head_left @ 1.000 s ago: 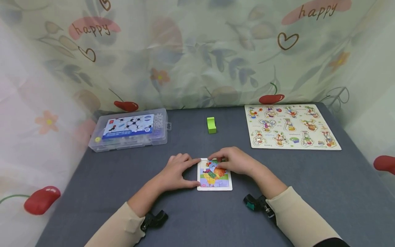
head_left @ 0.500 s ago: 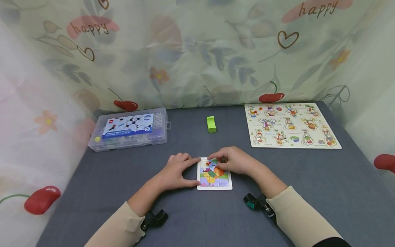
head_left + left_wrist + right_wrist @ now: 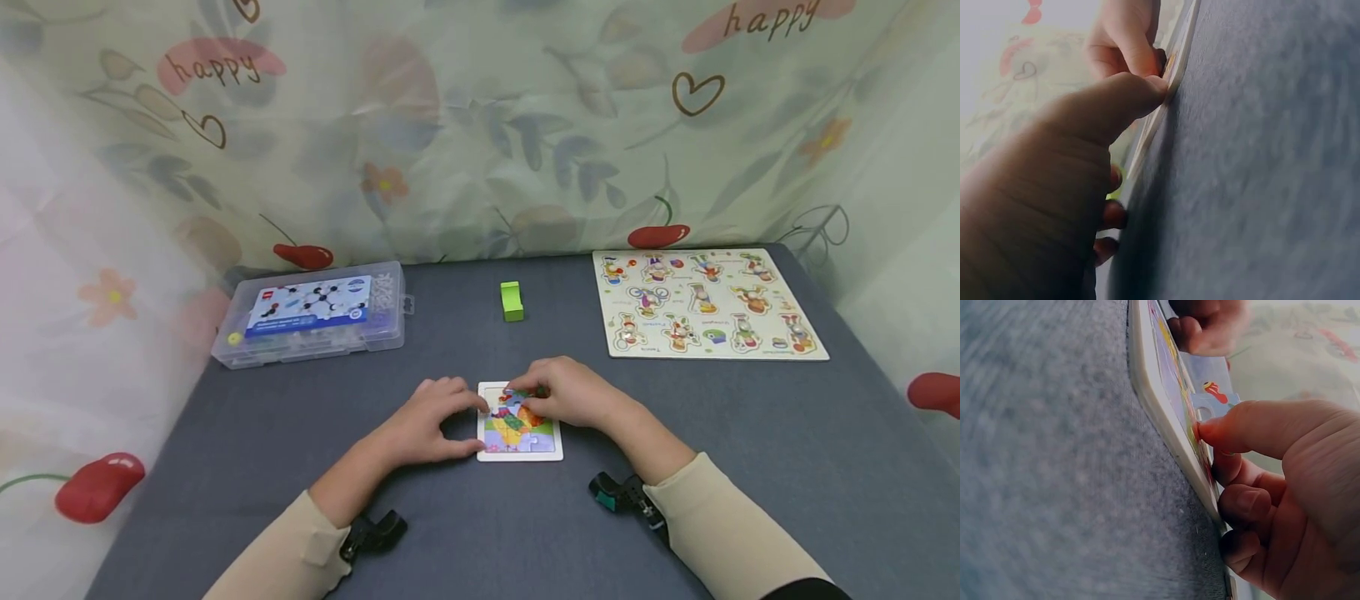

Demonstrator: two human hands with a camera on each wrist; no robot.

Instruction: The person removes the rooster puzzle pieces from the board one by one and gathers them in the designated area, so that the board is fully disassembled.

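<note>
A small jigsaw puzzle in a white frame [image 3: 521, 456] lies on the grey cloth between the hands, its picture a colourful bird-like figure. At its left edge is my left hand [image 3: 431, 421], thumb on the lower left border, index finger bent over the upper left part. My right hand [image 3: 573, 390] reaches over the upper right of the frame. Its thumb and fingers pinch a light blue puzzle piece [image 3: 1215, 397] with a red print, which stands tilted up from the picture in the right wrist view. The right fingers partly hide the frame's upper right corner.
Behind the puzzle stands a green block [image 3: 512, 302]. A clear plastic case [image 3: 315, 343] with a blue and white label sits at the back left. A wooden board with animal figures [image 3: 693, 333] lies at the back right. A printed curtain [image 3: 465, 125] hangs behind the table.
My left index finger has shifted from the frame's upper left corner, inward and slightly down onto its left side. My right hand stays nearly in place with the puzzle piece.
</note>
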